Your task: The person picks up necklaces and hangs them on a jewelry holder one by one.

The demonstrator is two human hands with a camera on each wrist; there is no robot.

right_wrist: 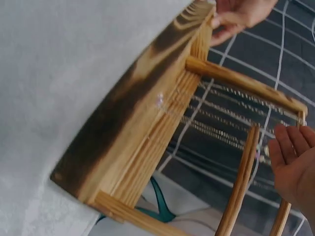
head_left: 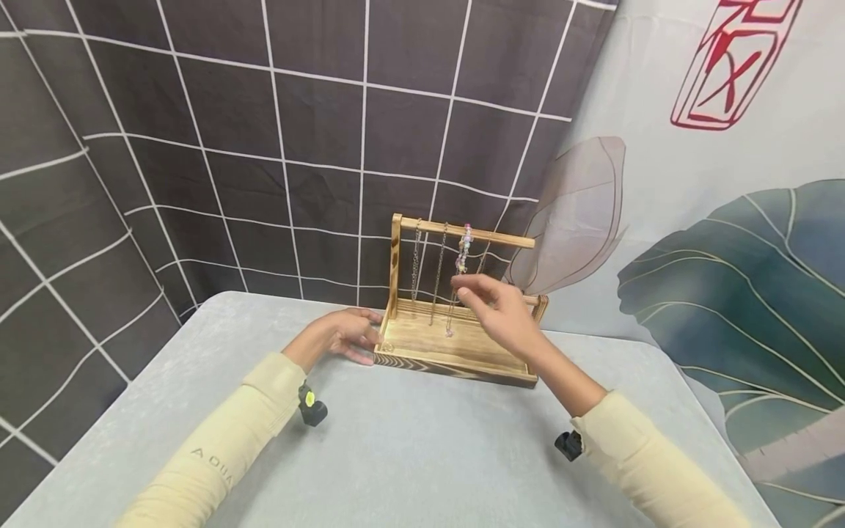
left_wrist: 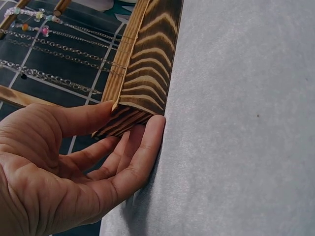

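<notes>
A wooden jewelry stand [head_left: 455,369] with a dark-grained tray base is on the table. Its crossbar [head_left: 495,237] carries several thin chain necklaces [head_left: 439,268] and a colourful beaded bracelet [head_left: 465,249]. My left hand [head_left: 350,334] grips the tray's left end; the left wrist view has the thumb [left_wrist: 91,117] on the rim and fingertips at the lower corner. In front of the hanging strands, just below the bracelet, is my right hand [head_left: 498,312]. Its fingers [right_wrist: 288,142] are loosely bent beside the strands. A small pendant [head_left: 450,332] dangles low over the tray.
A pale grey cloth covers the table [head_left: 429,455]. Close behind the stand hangs a dark curtain [head_left: 317,183] with white grid lines, and a printed leaf-pattern cloth [head_left: 746,279] is at the right. A small ring-like item [head_left: 388,347] lies in the tray's left corner.
</notes>
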